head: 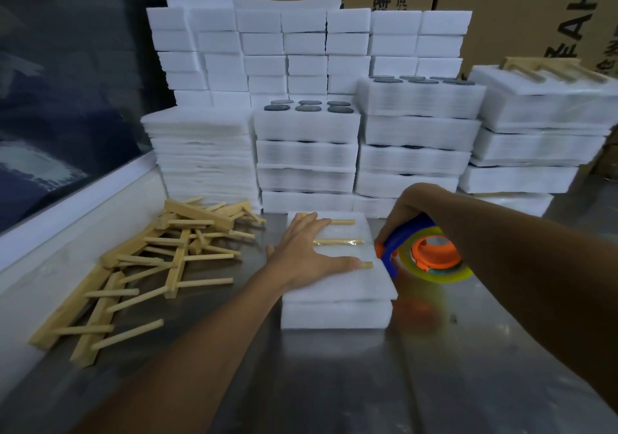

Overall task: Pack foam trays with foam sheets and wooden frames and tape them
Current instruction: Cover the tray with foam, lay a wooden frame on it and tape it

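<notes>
Head view shows a shiny metal bench [334, 383] where the left hand [311, 253] presses flat fingers on the foam tray [337, 313] mid-frame, the right hand [409, 208] gripping a tape roller [431, 253], brown boxes [521, 15] behind.

Dim light, edge distortion, soft blur

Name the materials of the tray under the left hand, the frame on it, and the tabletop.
Tray: white foam, matte, fibrous-looking edges. Frame: pale raw wood, probably unfinished, under glossy clear tape. Tabletop: likely stainless steel, brushed, with blurred reflections.
</notes>
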The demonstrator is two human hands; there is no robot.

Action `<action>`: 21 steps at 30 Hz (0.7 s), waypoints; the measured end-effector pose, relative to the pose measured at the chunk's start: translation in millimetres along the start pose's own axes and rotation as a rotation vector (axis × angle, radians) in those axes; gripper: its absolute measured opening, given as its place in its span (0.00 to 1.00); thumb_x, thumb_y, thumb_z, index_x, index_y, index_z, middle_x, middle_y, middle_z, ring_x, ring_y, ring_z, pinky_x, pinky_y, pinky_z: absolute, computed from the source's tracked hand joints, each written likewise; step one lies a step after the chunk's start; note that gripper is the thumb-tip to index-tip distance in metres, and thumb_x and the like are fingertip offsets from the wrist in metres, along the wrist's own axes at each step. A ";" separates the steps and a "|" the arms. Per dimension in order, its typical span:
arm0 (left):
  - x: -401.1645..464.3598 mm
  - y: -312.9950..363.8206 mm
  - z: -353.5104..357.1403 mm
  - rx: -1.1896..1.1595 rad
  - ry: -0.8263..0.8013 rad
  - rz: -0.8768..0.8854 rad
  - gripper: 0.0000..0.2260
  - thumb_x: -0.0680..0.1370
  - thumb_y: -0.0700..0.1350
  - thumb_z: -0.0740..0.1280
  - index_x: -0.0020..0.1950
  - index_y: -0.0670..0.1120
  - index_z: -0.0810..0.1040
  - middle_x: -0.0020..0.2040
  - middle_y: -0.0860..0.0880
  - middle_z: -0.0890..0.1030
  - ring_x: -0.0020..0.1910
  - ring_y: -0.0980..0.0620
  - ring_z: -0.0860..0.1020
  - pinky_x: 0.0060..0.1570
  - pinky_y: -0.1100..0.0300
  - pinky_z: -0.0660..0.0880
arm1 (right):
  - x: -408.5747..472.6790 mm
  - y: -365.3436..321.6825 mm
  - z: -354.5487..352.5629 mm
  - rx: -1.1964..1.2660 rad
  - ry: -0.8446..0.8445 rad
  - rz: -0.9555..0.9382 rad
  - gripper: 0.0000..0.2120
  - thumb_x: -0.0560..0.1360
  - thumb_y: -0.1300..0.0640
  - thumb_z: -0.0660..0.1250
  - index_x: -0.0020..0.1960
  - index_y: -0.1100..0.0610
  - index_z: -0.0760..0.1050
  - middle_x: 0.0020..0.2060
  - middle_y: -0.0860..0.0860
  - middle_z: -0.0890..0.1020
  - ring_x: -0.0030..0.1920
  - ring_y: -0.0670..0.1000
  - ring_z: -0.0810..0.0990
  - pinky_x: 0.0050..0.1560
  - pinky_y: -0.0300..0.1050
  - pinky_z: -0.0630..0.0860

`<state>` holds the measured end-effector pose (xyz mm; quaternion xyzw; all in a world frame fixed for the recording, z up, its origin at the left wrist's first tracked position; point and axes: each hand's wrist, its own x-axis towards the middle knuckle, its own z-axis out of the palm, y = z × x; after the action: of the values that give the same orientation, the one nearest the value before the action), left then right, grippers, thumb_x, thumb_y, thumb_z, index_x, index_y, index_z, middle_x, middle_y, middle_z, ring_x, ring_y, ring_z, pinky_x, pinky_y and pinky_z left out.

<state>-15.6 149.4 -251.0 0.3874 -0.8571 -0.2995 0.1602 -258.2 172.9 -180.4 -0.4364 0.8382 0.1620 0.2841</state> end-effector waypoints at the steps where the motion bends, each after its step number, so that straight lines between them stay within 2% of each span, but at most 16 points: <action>1: -0.4 -0.2 -0.2 -0.005 -0.002 0.001 0.49 0.60 0.75 0.70 0.77 0.61 0.59 0.79 0.61 0.51 0.78 0.57 0.47 0.74 0.37 0.52 | -5.8 2.9 0.3 -0.029 -0.015 0.010 0.26 0.74 0.33 0.67 0.55 0.56 0.79 0.47 0.53 0.82 0.44 0.54 0.79 0.47 0.45 0.73; 2: -0.9 -0.2 -0.7 -0.008 -0.005 0.004 0.49 0.60 0.75 0.70 0.77 0.61 0.59 0.79 0.60 0.52 0.78 0.57 0.47 0.74 0.37 0.52 | -6.9 6.7 1.8 -0.025 -0.014 0.022 0.25 0.76 0.33 0.65 0.52 0.56 0.78 0.43 0.53 0.81 0.40 0.52 0.78 0.42 0.44 0.72; 4: -1.6 0.9 -1.8 -0.009 -0.009 0.004 0.48 0.61 0.74 0.71 0.77 0.60 0.59 0.79 0.60 0.52 0.78 0.57 0.48 0.74 0.37 0.52 | -11.1 12.7 4.2 0.067 -0.029 0.036 0.22 0.77 0.35 0.63 0.47 0.55 0.78 0.40 0.52 0.81 0.38 0.51 0.78 0.38 0.43 0.73; 7: -1.9 2.2 -2.3 -0.006 -0.010 0.003 0.47 0.62 0.73 0.72 0.77 0.59 0.59 0.79 0.60 0.52 0.78 0.57 0.48 0.74 0.37 0.52 | -10.2 16.7 7.6 0.141 -0.034 0.036 0.21 0.78 0.37 0.63 0.45 0.55 0.77 0.39 0.51 0.81 0.37 0.50 0.77 0.37 0.43 0.73; 12: -2.6 2.0 -2.7 -0.002 -0.013 -0.002 0.49 0.60 0.75 0.70 0.76 0.60 0.60 0.79 0.60 0.52 0.78 0.56 0.49 0.74 0.37 0.53 | -3.0 10.6 5.3 0.083 0.051 0.043 0.21 0.78 0.37 0.63 0.44 0.55 0.73 0.39 0.52 0.77 0.36 0.50 0.74 0.35 0.42 0.70; 19: -1.9 2.2 -2.5 -0.008 -0.011 -0.004 0.51 0.57 0.77 0.69 0.76 0.60 0.61 0.79 0.61 0.52 0.78 0.57 0.49 0.74 0.37 0.52 | -20.3 21.8 -16.4 0.099 0.023 0.082 0.23 0.75 0.36 0.68 0.48 0.57 0.77 0.40 0.52 0.81 0.38 0.51 0.77 0.40 0.44 0.72; 21: -2.5 3.4 -3.3 -0.008 -0.017 -0.007 0.50 0.57 0.76 0.69 0.76 0.60 0.61 0.79 0.60 0.52 0.78 0.57 0.49 0.74 0.38 0.52 | -33.3 37.4 -33.4 0.210 0.052 0.089 0.23 0.76 0.38 0.67 0.54 0.59 0.78 0.47 0.54 0.82 0.43 0.55 0.78 0.45 0.46 0.72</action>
<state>-14.3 151.8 -246.4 0.3872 -0.8559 -0.3066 0.1534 -285.0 198.0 -132.7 -0.3706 0.8762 0.0743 0.2990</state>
